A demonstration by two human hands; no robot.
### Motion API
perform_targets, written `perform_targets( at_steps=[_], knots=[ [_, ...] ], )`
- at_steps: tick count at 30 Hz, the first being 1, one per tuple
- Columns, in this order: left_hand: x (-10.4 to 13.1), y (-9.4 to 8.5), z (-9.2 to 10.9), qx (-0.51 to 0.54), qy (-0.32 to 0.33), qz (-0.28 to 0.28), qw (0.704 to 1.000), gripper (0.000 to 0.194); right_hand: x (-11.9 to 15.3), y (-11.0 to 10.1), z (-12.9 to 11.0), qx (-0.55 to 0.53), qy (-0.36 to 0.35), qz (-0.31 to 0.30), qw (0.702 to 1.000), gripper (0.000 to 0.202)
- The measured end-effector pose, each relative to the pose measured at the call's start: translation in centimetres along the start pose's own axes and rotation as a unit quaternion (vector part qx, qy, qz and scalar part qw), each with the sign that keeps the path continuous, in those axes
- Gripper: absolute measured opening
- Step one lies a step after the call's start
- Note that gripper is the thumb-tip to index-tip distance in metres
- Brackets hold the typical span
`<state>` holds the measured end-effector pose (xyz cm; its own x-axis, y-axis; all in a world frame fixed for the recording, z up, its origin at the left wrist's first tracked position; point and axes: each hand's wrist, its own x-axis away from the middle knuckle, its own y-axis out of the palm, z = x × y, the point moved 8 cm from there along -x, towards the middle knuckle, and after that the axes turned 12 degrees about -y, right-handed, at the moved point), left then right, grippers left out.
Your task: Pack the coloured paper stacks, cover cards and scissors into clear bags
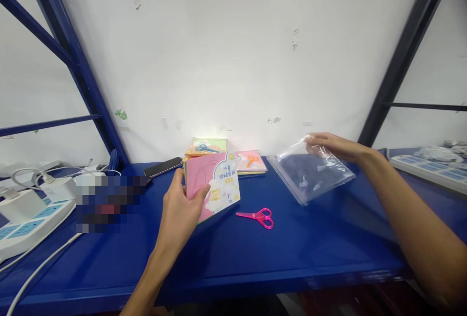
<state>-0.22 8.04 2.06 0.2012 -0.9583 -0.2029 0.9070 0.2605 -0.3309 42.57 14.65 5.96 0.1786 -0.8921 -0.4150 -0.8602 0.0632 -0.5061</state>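
- I had the left hand [182, 205] gripping the pad [222, 182], unbagged.
- Right hand [330, 146] pinched the bag [314, 172], seemingly empty.
- Scissors [260, 216] lay loose; packs [251, 162] behind looked unopened.

The paper pack [222, 182] is made of thin, flat sheets, and its cover looks smooth and not very shiny. The bag [310, 175] is thin, see-through plastic, crinkly and very shiny. The scissors [260, 216] look like smooth, shiny, see-through plastic. The table [292, 248] looks like smooth painted metal with a soft shine. The phone [164, 166] has a dark, glassy front. The wall [219, 63] is dull, with rough, peeling spots. The power strip [31, 232] is hard, smooth plastic.
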Motion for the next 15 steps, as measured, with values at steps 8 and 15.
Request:
perform_targets(
  at_steps=[8,15],
  knots=[
    [2.4,0.5,1.7,0.316,-0.031,-0.121,0.940,0.071,-0.9,7.1,-4.9,-0.112,-0.084,0.041,0.989,0.034],
    [4.2,1.3,2.7,0.242,-0.060,-0.107,0.962,0.070,0.9,11.0,-8.7,-0.202,-0.062,0.031,0.977,0.033]
  ],
)
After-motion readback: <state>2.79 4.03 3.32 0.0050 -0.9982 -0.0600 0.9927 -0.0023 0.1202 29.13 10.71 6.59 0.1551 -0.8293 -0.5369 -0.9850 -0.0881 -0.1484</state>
